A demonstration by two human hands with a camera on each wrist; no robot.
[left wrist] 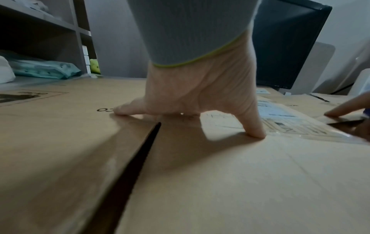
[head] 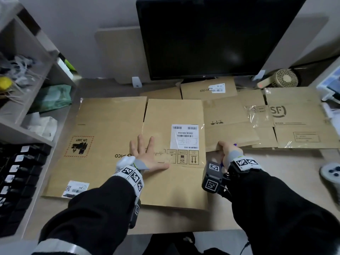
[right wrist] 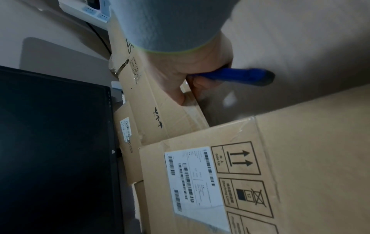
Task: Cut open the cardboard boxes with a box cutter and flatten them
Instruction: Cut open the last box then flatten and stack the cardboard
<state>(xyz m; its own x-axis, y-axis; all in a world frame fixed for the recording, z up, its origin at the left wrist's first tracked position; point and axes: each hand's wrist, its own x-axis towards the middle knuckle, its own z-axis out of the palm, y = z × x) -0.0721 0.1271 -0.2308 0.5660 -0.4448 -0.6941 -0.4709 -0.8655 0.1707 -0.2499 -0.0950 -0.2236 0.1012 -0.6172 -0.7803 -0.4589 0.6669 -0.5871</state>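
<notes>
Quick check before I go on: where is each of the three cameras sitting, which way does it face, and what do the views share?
Head: above the desk, looking down at flattened cardboard and the monitor; both forearms, left hand, right hand show.
Left wrist: just above the cardboard, looking along the spread hand pressing it.
Right wrist: rolled sideways, looking along the hand holding the blue box cutter.
Shared: shipping label, monitor.

Your flattened tan cardboard box [head: 114, 144] carries a red dashed hazard square with a black figure, black handling symbols and a white barcode label [head: 184, 137]. You grip a blue box cutter with a black end [right wrist: 236, 75]. Your grey cuffs are edged yellow-green; black-and-white checked markers band both wrists.
</notes>
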